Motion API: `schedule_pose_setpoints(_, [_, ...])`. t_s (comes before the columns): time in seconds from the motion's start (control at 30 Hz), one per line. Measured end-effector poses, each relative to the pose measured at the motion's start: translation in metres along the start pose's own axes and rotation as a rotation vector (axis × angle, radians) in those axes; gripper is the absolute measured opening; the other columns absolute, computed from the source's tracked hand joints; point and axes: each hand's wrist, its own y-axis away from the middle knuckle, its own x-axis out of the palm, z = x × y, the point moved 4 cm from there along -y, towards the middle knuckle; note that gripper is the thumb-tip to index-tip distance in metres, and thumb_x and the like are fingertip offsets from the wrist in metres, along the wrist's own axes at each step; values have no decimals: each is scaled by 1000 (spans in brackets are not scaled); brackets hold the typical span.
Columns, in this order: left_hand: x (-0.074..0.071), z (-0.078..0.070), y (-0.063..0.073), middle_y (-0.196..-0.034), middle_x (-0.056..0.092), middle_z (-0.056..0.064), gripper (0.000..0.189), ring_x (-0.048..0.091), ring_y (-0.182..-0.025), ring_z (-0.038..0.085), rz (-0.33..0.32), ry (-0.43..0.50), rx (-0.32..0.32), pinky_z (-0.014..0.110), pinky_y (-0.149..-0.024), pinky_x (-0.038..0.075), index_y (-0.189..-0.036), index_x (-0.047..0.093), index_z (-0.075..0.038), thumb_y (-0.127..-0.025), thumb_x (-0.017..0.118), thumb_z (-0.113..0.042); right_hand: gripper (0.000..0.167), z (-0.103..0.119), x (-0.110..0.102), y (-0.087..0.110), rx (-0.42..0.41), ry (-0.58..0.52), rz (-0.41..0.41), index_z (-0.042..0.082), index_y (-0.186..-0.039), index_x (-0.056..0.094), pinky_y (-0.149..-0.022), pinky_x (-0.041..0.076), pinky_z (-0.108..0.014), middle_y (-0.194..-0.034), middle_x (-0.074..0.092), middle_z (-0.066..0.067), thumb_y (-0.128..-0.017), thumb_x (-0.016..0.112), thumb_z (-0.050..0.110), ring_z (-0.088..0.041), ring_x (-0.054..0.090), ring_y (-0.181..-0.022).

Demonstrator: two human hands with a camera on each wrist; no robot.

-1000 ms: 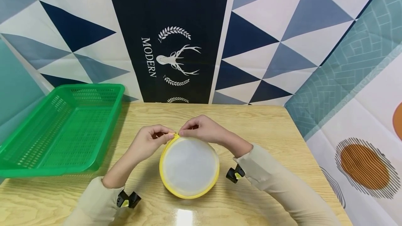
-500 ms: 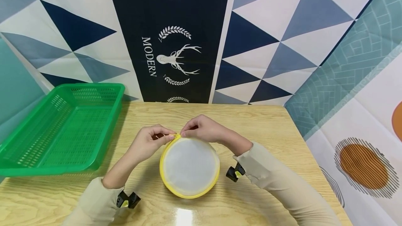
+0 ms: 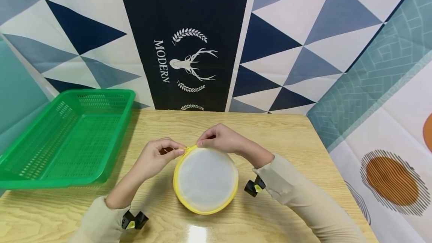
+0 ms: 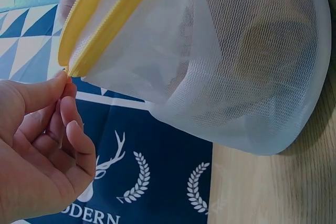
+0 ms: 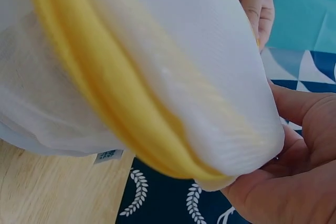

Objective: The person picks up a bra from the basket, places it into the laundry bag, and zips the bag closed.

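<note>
At the centre of the frame a round white mesh bag (image 3: 205,178) with a yellow zipper band rests on the tabletop (image 3: 287,138); its zipper pull is pinched by the left hand (image 3: 158,156), and its far rim is gripped by the right hand (image 3: 221,139). The small pull could slip from the pinch, or the soft mesh could be caught in the teeth if the rim is not held taut. Bare tabletop is left on every side, with a green basket (image 3: 101,170) well apart at the left of the frame.

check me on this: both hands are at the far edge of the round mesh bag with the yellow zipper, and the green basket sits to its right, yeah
Not quite. The green basket sits left of the mesh bag, as the head view shows. The left hand and right hand are at its far edge by the yellow zipper.
</note>
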Motion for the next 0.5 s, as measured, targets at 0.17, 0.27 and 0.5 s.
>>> schedule_pose_setpoints(0.17, [0,-1,0,-86,68,4,15,58,-69,15,-13,6,-13,23,-59,48,-93,74,-14,-85,69,-26,18,0,0,1,8,-10,-2,5,-100,71,-66,52,-24,-93,71,-6,-90,62,17,-9,62,-71])
schedule_pose_setpoints(0.27, [-1,-1,-1,-85,68,5,16,57,-70,16,-28,7,-17,23,-59,47,-93,74,-13,-85,68,-26,18,2,1,0,-4,-8,2,7,-100,71,-67,52,-25,-93,70,-4,-91,61,19,-10,62,-73])
schedule_pose_setpoints(0.5, [-3,-3,-3,-81,66,6,16,56,-69,13,-35,9,-6,24,-59,47,-95,73,-12,-87,67,-24,20,8,4,-4,-62,-15,46,10,-103,71,-69,53,-25,-97,70,-4,-91,60,22,-10,62,-75])
